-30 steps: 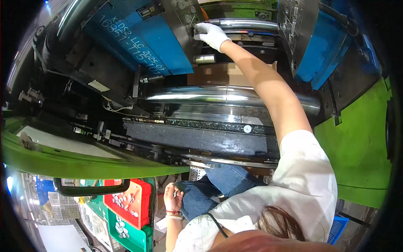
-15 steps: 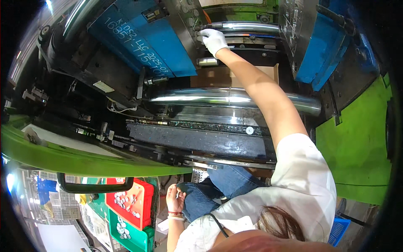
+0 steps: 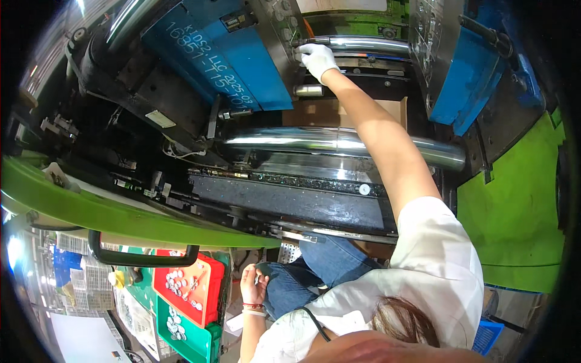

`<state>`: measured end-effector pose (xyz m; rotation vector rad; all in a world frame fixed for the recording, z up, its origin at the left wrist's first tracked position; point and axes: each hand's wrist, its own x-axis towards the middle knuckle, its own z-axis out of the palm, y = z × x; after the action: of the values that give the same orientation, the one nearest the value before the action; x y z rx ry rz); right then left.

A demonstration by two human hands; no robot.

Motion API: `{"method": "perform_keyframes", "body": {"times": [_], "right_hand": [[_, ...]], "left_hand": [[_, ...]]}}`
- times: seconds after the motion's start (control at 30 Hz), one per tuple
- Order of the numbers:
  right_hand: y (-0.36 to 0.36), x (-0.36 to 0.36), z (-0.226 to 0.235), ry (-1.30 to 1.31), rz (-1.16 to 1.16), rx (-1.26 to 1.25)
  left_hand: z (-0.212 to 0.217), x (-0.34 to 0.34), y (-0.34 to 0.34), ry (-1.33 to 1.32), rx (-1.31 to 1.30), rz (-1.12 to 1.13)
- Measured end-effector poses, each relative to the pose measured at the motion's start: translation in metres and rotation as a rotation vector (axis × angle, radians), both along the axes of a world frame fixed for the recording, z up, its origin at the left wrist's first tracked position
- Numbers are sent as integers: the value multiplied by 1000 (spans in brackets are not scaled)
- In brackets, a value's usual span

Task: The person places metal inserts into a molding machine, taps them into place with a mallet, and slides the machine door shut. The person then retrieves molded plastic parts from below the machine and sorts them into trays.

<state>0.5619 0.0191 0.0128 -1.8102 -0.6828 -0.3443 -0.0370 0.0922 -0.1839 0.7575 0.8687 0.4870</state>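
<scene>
My right hand [image 3: 318, 62], in a white glove, reaches deep between the two halves of a mould in a large machine. Its bent fingertips are at the steel face of the left blue mould half [image 3: 224, 60], near a row of round cavities; what they grip is hidden. My left hand [image 3: 253, 284] is bare and rests beside my knee. Its fingers are curled around something small that I cannot make out. Across from the gloved hand stands the right mould half [image 3: 469, 66], also blue with a steel face.
A thick steel guide bar [image 3: 290, 140] crosses under my right forearm, with a cardboard sheet [image 3: 324, 113] behind it. A green machine door [image 3: 121, 209] with a black handle [image 3: 142, 259] is at left. Below are a red tray [image 3: 210, 290] and a green tray [image 3: 210, 345] holding small silvery round pieces.
The view has shifted slightly, so the machine appears a little further right. My right hand stays at the left mould face and my left hand stays by my knee.
</scene>
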Motion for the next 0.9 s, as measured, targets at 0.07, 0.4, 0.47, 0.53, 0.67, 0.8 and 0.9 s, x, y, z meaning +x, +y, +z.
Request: {"method": "perform_keyframes", "body": {"times": [0.07,0.4,0.47,0.53,0.67,0.8,0.9], "right_hand": [[-2,2,-1,21,10,20],[1,-2,2,64,-15,-8],[5,7,-2,55,-38,-40],[5,7,-1,17,-26,-74],[-4,9,-6,-102,63,-157],[-3,7,-9,-310,77,-266],[0,2,-21,-195,62,-255]], "left_hand": [[1,1,-2,-4,8,0],[-5,0,0,-47,17,6],[-3,1,0,-55,18,-8],[-3,2,-3,-60,18,-13],[0,7,-5,-12,64,-12],[2,12,-9,14,109,-47],[0,10,-9,14,128,-68]]}}
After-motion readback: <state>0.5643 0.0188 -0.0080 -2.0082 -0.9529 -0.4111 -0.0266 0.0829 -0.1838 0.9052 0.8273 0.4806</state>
